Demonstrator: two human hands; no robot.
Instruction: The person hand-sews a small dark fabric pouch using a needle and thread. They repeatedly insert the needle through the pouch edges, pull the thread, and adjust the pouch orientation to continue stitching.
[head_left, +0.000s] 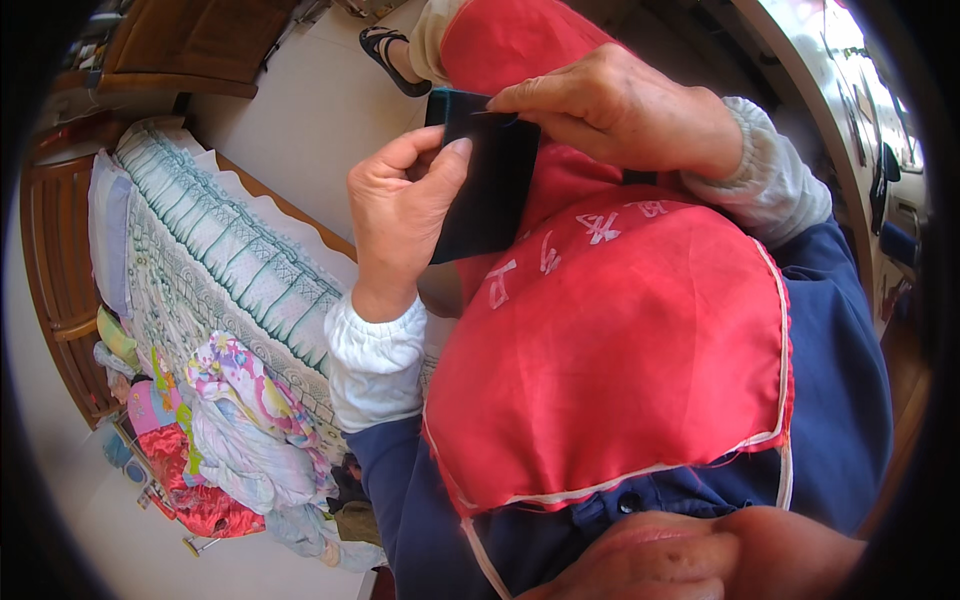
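My left hand (409, 199) grips the left edge of a piece of dark cloth (491, 180), thumb on top and fingers behind it. At the cloth's upper edge my right hand (600, 105) pinches something thin and pale, perhaps a needle (480, 112), between thumb and forefinger; a bluish thread or edge shows beside the fingertips. A dark teal strip (437, 107) shows at the cloth's top left corner. Both hands are above a red apron (615, 337) with white writing and pale piping. White elastic cuffs cover my wrists.
A bed with a patterned, frilled cover (232, 225) stands at the left, with a wooden headboard (67, 300) and a heap of colourful bedding (247, 442). Wooden furniture (187, 45) is at the upper left. My foot in a black sandal (394, 60) rests on the tiled floor (307, 97).
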